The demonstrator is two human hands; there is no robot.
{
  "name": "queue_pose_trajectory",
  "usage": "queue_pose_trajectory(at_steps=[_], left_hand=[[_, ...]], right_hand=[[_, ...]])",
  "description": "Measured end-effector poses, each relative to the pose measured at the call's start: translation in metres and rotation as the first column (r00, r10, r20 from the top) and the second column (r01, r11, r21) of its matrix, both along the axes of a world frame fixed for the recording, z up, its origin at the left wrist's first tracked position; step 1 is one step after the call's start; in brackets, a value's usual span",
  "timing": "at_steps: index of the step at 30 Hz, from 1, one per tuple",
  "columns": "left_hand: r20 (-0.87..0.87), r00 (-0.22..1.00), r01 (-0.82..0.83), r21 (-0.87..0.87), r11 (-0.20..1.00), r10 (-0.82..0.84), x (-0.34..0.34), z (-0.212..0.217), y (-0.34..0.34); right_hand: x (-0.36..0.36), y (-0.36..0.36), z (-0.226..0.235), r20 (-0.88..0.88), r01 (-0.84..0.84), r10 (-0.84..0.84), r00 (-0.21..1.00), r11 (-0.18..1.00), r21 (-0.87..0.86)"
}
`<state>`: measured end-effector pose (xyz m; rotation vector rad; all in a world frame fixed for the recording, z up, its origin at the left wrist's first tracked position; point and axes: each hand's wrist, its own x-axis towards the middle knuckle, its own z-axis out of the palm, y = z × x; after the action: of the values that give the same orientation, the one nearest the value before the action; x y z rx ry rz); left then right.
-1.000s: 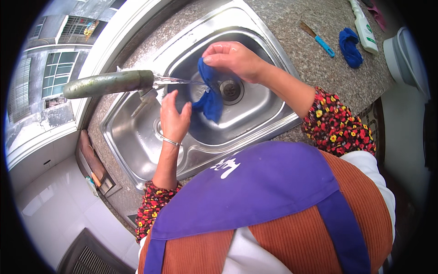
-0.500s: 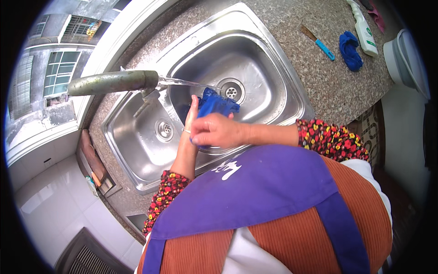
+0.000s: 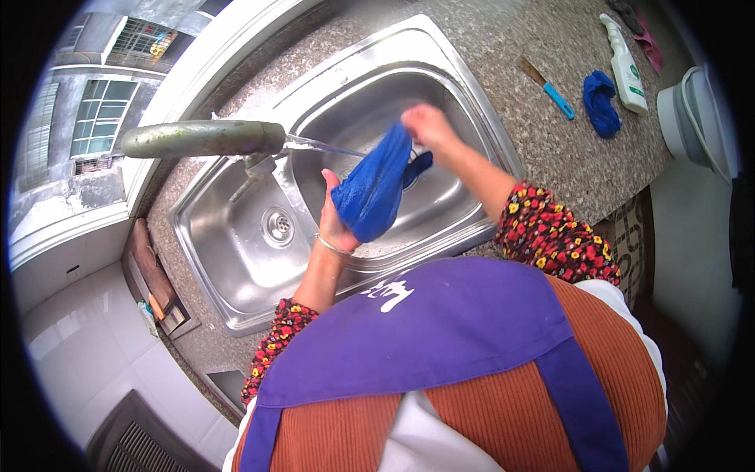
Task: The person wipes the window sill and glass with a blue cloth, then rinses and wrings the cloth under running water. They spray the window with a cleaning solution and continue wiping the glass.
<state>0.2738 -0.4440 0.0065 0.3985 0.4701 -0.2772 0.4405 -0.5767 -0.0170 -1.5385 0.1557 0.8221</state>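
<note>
A wet blue cloth (image 3: 373,194) is stretched between my hands over the larger basin of the steel sink (image 3: 495,138). My left hand (image 3: 333,223) supports its lower end, with the thumb standing apart and the fingers hidden by the fabric. My right hand (image 3: 429,127), slightly blurred and closed, pulls the upper end up and away. Another strip of blue fabric hangs beside the cloth, below my right hand. From the faucet (image 3: 204,139) at the left, a stream of water runs onto or just behind the cloth.
The smaller basin with its drain (image 3: 279,226) lies to the left. On the right counter are a blue-handled scraper or brush (image 3: 557,100), a second blue cloth (image 3: 601,104), a white spray bottle (image 3: 626,67) and a pale bucket (image 3: 692,122). A cleaver-like board (image 3: 157,263) stands at the left edge.
My right hand has moved from above my left wrist, up and to the right. The cloth, bunched before, is now drawn out long. My left hand stays near its place.
</note>
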Motion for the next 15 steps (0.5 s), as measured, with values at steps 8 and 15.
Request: queue_pose_trajectory(at_steps=[8, 15], left_hand=[[-0.192, 0.959, -0.230, -0.100, 0.968, 0.208, 0.016, 0.029, -0.037], [-0.202, 0.978, -0.009, 0.192, 0.981, 0.048, 0.017, 0.017, -0.039]], right_hand=[[-0.063, -0.005, 0.005, -0.690, 0.478, 0.120, 0.714, 0.636, 0.606], [-0.029, 0.013, -0.007, -0.332, 0.155, 0.041, 0.942, 0.826, 0.541]])
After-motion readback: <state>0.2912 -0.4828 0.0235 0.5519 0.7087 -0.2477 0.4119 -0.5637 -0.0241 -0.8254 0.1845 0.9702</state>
